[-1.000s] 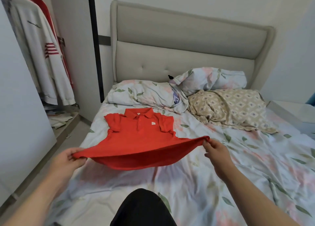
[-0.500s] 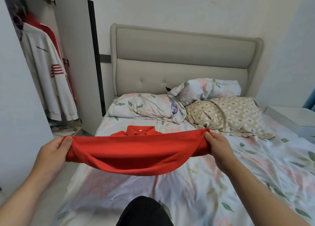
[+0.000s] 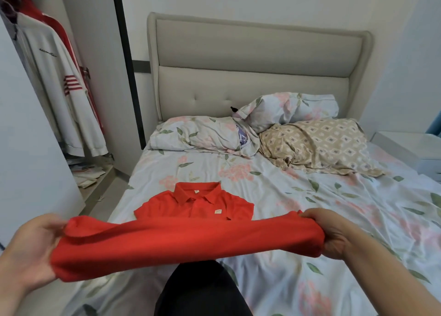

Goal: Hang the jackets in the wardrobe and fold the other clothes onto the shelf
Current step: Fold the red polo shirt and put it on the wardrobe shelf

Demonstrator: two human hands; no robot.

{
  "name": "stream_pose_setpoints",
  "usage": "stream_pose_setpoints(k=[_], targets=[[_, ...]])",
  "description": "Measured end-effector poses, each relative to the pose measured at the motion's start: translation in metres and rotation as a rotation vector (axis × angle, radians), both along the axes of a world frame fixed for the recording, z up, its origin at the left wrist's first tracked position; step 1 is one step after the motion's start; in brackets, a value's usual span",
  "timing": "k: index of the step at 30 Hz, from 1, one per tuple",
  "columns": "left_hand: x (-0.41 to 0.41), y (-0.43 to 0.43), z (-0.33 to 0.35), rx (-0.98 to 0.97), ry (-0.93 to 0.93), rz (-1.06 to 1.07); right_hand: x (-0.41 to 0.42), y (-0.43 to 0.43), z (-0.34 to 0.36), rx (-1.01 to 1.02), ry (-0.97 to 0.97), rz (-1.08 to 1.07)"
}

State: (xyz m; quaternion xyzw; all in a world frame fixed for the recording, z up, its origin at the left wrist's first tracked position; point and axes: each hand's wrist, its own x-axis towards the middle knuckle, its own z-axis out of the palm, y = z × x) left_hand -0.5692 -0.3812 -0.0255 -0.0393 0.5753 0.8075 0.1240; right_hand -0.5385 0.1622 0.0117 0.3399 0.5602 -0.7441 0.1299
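A red polo shirt [image 3: 191,239] lies on the bed with its collar away from me and its lower half lifted off the sheet. My left hand [image 3: 31,251] grips the shirt's left bottom corner. My right hand [image 3: 334,234] grips the right bottom corner, fingers curled round the bunched fabric. The hem stretches between both hands above the floral sheet [image 3: 298,220]. In the open wardrobe [image 3: 100,53] at the left, a white jacket [image 3: 62,89] with red stripes hangs in front of a red garment [image 3: 40,13].
Two floral pillows [image 3: 202,134] and a beige patterned pillow [image 3: 317,144] lie by the grey headboard [image 3: 250,60]. A white nightstand [image 3: 410,148] stands at the right. Papers litter the wardrobe floor [image 3: 88,172]. My dark-clad knee [image 3: 202,292] rests against the bed's near edge.
Both hands have pulled the shirt's hem down and toward me, so the collar and chest show again; the shirt has slid nearer on the sheet.
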Motion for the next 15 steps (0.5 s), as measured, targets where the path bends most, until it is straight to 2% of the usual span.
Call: stream_pose_setpoints(k=[1, 2, 3, 7, 11, 15], targets=[[-0.003, -0.002, -0.014, -0.015, -0.159, 0.04, 0.001, 0.0, -0.005, 0.007, -0.014, 0.001], [0.0, -0.005, -0.025, -0.077, -0.191, 0.096, 0.0, 0.0, -0.01, 0.012, -0.02, 0.004], [0.0, -0.005, -0.029, -0.056, -0.218, 0.085, -0.001, 0.0, -0.014, 0.021, -0.018, 0.006], [-0.012, -0.005, -0.03, -0.029, -0.212, -0.029, -0.016, 0.005, -0.027, 0.059, 0.007, -0.034], [-0.028, 0.018, -0.028, -0.25, -0.196, 0.026, -0.042, 0.011, -0.04, 0.118, 0.077, -0.029], [-0.068, 0.04, -0.036, -0.351, -0.253, 0.192, -0.082, 0.011, -0.058, 0.25, 0.038, -0.117]])
